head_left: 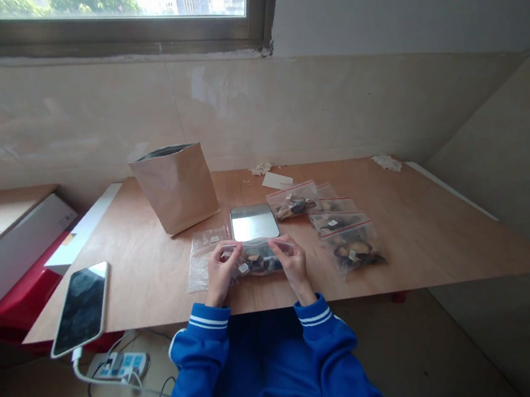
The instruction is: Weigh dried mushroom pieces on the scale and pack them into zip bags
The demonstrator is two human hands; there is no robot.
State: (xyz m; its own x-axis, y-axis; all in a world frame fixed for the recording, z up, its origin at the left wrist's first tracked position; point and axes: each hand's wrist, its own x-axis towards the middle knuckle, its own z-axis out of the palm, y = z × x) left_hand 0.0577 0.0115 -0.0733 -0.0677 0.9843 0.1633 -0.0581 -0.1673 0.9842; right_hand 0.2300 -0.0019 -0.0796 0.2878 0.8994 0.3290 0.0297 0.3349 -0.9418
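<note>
Both hands grip the top edge of a clear zip bag (257, 264) that holds dark and pale dried pieces, perhaps mushrooms, and a small white label. My left hand (221, 271) pinches its left top corner; my right hand (293, 260) pinches the right one. Just beyond the bag lies a flat square scale-like device (253, 222) with a shiny top. Beside my left hand rests a flat, clear zip bag (199, 261). To the right of my right hand, several filled zip bags with red seal lines lie overlapping, the nearest filled bag (354, 251) closest to the table's front edge.
A brown paper pouch (176, 188) stands open-topped at the back left. On the left edge sits a phone (82, 305) with a white cable, above a power strip (121, 366). A white card (277, 180) and crumpled scraps (260, 168) lie by the wall.
</note>
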